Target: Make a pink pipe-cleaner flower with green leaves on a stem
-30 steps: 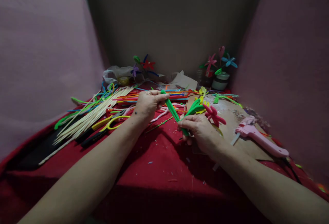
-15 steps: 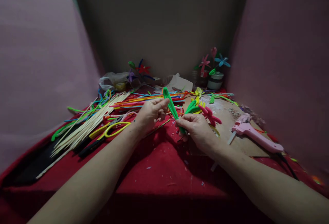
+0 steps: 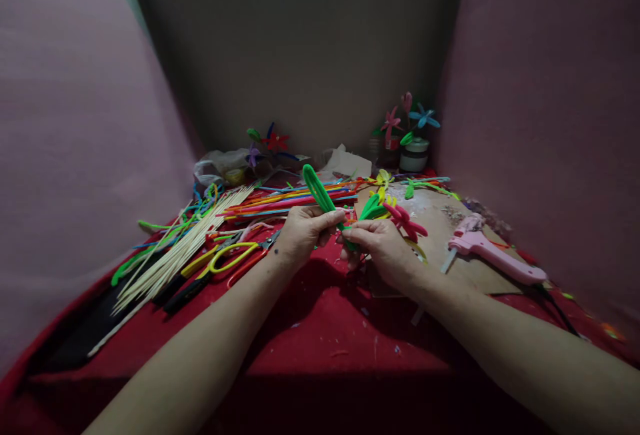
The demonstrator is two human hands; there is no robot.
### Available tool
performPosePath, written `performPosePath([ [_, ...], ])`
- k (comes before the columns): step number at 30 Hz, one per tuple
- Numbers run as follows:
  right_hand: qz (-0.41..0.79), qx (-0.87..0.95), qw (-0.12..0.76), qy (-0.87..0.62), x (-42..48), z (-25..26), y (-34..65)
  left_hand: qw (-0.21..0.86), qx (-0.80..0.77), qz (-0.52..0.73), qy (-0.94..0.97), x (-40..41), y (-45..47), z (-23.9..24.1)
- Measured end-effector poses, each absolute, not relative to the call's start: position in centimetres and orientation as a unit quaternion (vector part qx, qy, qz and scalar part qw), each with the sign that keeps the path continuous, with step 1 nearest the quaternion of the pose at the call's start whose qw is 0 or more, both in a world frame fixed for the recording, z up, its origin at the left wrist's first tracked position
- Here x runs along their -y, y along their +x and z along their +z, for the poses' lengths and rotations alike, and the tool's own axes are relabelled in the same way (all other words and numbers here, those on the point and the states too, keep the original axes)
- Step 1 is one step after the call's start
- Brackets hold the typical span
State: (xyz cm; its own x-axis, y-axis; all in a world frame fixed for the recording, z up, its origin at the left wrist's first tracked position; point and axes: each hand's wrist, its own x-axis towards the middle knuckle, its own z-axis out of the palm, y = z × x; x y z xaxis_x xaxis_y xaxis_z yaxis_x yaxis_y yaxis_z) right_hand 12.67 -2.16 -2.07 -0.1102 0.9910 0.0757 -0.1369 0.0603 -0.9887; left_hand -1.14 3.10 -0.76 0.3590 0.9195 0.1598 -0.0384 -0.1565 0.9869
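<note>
A bright green pipe cleaner loop [image 3: 319, 188], bent like a long leaf, rises between my hands above the table. My left hand [image 3: 309, 232] pinches it near its lower end. Close beside, my right hand [image 3: 383, 248] is closed on the base of the same green piece. Behind the right fingers show another green pipe cleaner leaf [image 3: 371, 207] and a pink pipe cleaner flower [image 3: 406, 223]. Whether the right hand also holds these, I cannot tell. The fingertips hide where the green ends meet.
Left lie wooden skewers [image 3: 185, 242], yellow-handled scissors [image 3: 230, 258] and black-handled pliers [image 3: 187, 288]. Coloured pipe cleaners [image 3: 290, 203] are spread behind my hands. Right, a pink glue gun [image 3: 495, 255] rests on cardboard [image 3: 450, 222]. Finished flowers stand in a jar [image 3: 414, 155] at the back.
My left hand has slid down from the middle of the green loop to near its base, closer to my right hand. The view has shifted slightly.
</note>
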Motion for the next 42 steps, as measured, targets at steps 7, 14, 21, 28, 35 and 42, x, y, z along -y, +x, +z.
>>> performPosePath([
  [7,0.523,0.519,0.515,-0.438,2.0,-2.5,12.6,0.624,-0.319,0.423,0.575,-3.4,-1.3,-0.5],
  [14,0.46,0.584,0.485,-0.46,2.2,-2.7,12.8,0.623,-0.288,0.528,0.501,-4.4,-2.3,1.0],
  [21,0.486,0.567,0.481,-0.459,2.2,-2.7,12.6,0.598,-0.309,0.537,0.508,-4.6,-2.4,1.0],
  [28,0.478,0.585,0.466,-0.461,2.6,-2.4,12.7,0.572,-0.317,0.48,0.584,-4.6,-2.9,1.2],
  [35,0.515,0.541,0.47,-0.471,2.6,-2.3,12.3,0.245,-0.394,0.557,0.689,-4.3,-2.4,0.3],
  [42,0.5,0.537,0.503,-0.457,2.3,-2.7,12.5,0.585,-0.369,0.381,0.613,-3.7,-1.9,0.2],
])
